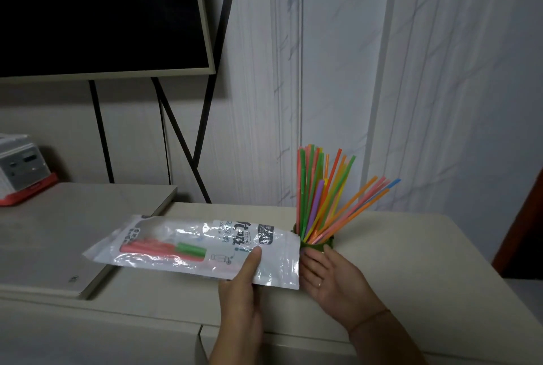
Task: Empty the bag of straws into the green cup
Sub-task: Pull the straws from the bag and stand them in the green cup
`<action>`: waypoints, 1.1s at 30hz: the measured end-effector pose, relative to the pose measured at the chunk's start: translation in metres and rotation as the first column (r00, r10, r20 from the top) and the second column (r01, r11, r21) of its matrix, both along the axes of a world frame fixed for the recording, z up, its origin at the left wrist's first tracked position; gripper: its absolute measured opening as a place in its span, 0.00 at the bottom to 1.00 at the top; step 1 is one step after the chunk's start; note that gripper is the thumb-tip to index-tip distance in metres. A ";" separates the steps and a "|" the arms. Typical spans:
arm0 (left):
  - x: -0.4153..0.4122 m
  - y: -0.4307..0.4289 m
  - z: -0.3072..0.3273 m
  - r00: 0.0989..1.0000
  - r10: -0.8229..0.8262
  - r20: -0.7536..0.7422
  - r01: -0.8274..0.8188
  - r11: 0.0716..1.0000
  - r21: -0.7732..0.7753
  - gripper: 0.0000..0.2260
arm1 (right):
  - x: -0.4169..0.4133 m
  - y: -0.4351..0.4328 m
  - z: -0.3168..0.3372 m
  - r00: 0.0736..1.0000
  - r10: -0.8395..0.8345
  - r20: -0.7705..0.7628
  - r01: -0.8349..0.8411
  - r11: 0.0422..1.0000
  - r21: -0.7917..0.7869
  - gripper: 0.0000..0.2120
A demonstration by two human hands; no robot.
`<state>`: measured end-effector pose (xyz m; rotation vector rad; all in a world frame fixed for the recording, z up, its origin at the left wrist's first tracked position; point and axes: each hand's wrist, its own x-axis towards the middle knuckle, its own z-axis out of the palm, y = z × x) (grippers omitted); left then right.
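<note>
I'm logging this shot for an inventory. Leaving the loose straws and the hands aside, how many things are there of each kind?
Clear printed plastic bag: 1
Green plastic cup: 1
Black flat screen on a dark stand: 1
Grey box with a red base: 1
Total: 4

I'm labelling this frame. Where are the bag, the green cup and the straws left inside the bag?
bag (176, 228), head view, clear plastic near its upper edge.
green cup (319, 247), head view, its near rim.
straws inside the bag (155, 249), head view, middle of a red one.
</note>
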<state>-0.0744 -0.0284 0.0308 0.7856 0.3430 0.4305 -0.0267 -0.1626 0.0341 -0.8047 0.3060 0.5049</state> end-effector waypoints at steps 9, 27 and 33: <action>-0.003 -0.001 0.005 0.999 0.040 -0.020 -0.034 0.973 0.229 0.17 | -0.010 0.014 0.015 0.999 0.020 0.043 -0.022 0.998 0.063 0.15; -0.008 0.008 0.014 0.999 0.017 0.052 -0.029 0.969 0.243 0.28 | -0.011 0.019 0.017 0.998 0.033 0.044 -0.034 0.999 0.015 0.16; -0.009 0.007 0.011 0.997 -0.068 0.040 0.042 0.893 0.448 0.19 | -0.011 0.019 0.014 0.998 0.057 0.011 -0.058 0.991 0.121 0.18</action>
